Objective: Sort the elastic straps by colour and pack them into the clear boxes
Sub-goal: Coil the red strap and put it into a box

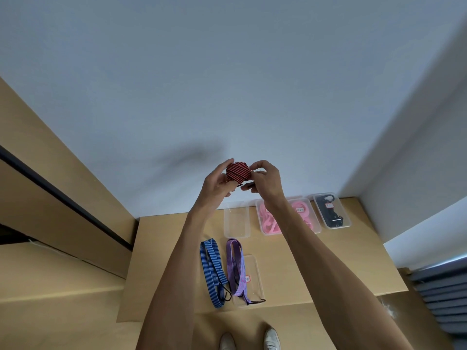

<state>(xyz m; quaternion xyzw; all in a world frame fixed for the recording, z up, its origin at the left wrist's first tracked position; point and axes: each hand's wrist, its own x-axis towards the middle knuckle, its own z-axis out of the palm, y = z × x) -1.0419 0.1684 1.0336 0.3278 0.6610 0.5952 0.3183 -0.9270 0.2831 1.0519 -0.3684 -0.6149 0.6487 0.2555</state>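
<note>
The red-and-black striped elastic strap point(238, 171), wound into a tight bundle, is held up above the tan tabletop point(353, 261), the left hand point(217, 181) cupping it and the right hand point(262, 179) pinching its edge, apparently tucking the hook. Winding looks nearly finished; next, the bundle needs lowering into the empty clear plastic box point(236, 219), beside the pink-filled one point(269, 218).
</note>
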